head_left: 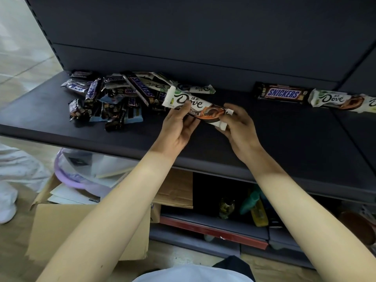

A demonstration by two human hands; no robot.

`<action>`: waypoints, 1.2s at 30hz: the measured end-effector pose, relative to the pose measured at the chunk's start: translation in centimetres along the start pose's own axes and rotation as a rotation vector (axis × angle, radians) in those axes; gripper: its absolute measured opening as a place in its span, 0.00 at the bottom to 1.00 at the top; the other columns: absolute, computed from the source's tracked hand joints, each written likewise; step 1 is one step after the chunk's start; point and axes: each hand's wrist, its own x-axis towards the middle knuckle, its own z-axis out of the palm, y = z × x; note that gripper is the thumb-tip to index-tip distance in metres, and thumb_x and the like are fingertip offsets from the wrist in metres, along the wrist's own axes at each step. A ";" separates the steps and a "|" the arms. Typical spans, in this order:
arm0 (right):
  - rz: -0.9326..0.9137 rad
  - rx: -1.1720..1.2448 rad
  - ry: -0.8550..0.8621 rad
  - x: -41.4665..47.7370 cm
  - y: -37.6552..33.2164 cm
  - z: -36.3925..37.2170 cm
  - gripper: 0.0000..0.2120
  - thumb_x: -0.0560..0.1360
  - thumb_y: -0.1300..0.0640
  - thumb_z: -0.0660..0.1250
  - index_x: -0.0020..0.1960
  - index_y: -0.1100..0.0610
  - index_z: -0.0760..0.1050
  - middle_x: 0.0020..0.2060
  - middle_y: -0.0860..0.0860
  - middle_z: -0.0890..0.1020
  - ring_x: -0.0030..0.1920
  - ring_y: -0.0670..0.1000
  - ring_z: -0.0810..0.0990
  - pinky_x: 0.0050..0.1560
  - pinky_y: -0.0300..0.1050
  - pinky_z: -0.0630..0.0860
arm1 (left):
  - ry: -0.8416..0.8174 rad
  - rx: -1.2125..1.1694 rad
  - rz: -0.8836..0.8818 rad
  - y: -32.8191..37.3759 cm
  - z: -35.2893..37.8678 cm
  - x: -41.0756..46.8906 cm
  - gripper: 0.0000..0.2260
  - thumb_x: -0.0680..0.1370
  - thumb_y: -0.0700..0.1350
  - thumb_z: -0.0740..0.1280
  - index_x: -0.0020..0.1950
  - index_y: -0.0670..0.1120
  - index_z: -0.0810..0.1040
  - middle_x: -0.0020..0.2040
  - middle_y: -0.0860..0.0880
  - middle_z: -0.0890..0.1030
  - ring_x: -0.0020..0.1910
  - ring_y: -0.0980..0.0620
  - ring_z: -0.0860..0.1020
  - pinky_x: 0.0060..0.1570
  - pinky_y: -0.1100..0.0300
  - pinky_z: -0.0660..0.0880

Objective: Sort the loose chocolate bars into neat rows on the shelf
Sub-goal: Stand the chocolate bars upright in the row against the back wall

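Observation:
A white Dove bar [205, 109] is held just above the dark shelf [264, 143], its length running left to right. My left hand [179, 127] pinches its left half from below. My right hand [240, 127] grips its right end. A loose pile of chocolate bars [114, 96], mostly Snickers with a few Dove, lies at the left back of the shelf. At the right back, a Snickers bar [282, 94] lies against the back panel, with a placed Dove bar [335, 100] beside it on its right.
An open cardboard box [67, 226] with papers and a purple basin [81, 180] stands on the floor at the lower left. A lower shelf [223, 222] holds bottles and other goods. White cloth lies at the far left.

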 end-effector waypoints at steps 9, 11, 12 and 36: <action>-0.066 0.057 0.097 -0.6 -1.3 -3.8 0.10 0.75 0.66 0.64 0.46 0.51 0.75 0.46 0.49 0.80 0.53 0.49 0.79 0.51 0.42 0.77 | 0.136 0.161 -0.108 -2.2 3.0 -0.4 0.05 0.73 0.44 0.70 0.44 0.48 0.75 0.40 0.51 0.79 0.36 0.57 0.76 0.30 0.68 0.74; -0.089 0.072 0.123 -0.6 -1.9 -5.2 0.09 0.75 0.65 0.64 0.46 0.52 0.75 0.45 0.49 0.80 0.51 0.48 0.79 0.50 0.41 0.77 | 0.125 0.130 -0.136 -3.0 4.2 -0.5 0.05 0.74 0.45 0.70 0.45 0.46 0.76 0.40 0.50 0.80 0.36 0.56 0.77 0.29 0.68 0.74; -0.098 0.071 0.139 -0.6 -2.3 -5.9 0.08 0.75 0.65 0.64 0.46 0.52 0.75 0.44 0.48 0.80 0.50 0.47 0.80 0.51 0.41 0.77 | 0.117 0.104 -0.140 -3.5 5.0 -0.6 0.05 0.74 0.45 0.69 0.45 0.45 0.76 0.41 0.49 0.81 0.37 0.55 0.78 0.30 0.67 0.75; -0.126 -0.118 0.440 1.0 -7.1 -27.8 0.06 0.76 0.62 0.64 0.48 0.52 0.74 0.39 0.43 0.77 0.43 0.40 0.76 0.46 0.37 0.74 | -0.002 0.568 -0.095 -17.3 20.5 1.2 0.05 0.79 0.44 0.62 0.44 0.49 0.75 0.35 0.53 0.73 0.30 0.60 0.68 0.29 0.68 0.66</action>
